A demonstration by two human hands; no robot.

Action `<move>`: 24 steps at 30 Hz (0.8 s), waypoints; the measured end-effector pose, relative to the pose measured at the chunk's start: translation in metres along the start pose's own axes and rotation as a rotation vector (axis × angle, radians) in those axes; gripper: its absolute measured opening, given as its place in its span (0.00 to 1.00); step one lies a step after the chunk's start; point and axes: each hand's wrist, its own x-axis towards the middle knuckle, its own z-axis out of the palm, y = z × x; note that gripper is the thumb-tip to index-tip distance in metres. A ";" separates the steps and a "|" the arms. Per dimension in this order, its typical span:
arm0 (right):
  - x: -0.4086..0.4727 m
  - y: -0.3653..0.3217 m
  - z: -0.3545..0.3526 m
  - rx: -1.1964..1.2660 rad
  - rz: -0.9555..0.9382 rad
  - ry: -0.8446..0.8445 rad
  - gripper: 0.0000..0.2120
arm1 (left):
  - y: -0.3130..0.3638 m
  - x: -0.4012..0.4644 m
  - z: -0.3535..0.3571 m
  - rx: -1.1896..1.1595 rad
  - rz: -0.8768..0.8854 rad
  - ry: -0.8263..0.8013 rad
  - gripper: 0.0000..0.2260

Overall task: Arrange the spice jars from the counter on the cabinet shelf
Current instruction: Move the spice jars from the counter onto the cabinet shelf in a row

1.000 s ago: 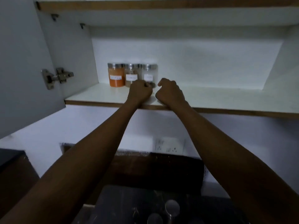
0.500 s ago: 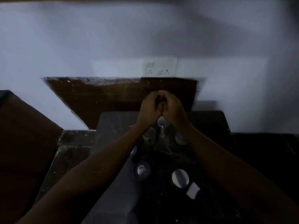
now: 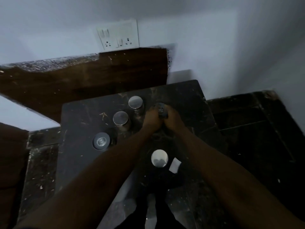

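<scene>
**Both hands on the next spice jar**

Nearest me, a silver-lidded jar [image 3: 159, 158] waits on the dark surface [image 3: 79, 113]. Farther out, my left hand [image 3: 151, 119] and right hand [image 3: 172, 119] have fingers clamped around the dark-lidded spice jar [image 3: 161, 109]. I should lift straight, clear of neighbouring jars [image 3: 135, 102].

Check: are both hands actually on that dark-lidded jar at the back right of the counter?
Touching. Head view: left hand and right hand wrap the dark-lidded jar from either side, fingers curled against it.
</scene>
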 end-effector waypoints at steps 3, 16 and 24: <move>0.010 0.003 0.003 0.084 0.084 0.061 0.27 | -0.003 0.006 0.005 0.051 0.028 0.028 0.27; 0.001 0.009 0.010 0.227 0.277 0.141 0.21 | -0.023 -0.002 0.005 -0.012 0.055 0.075 0.43; -0.022 -0.077 -0.056 0.290 -0.063 0.379 0.11 | 0.020 -0.025 -0.090 -0.283 0.385 0.363 0.43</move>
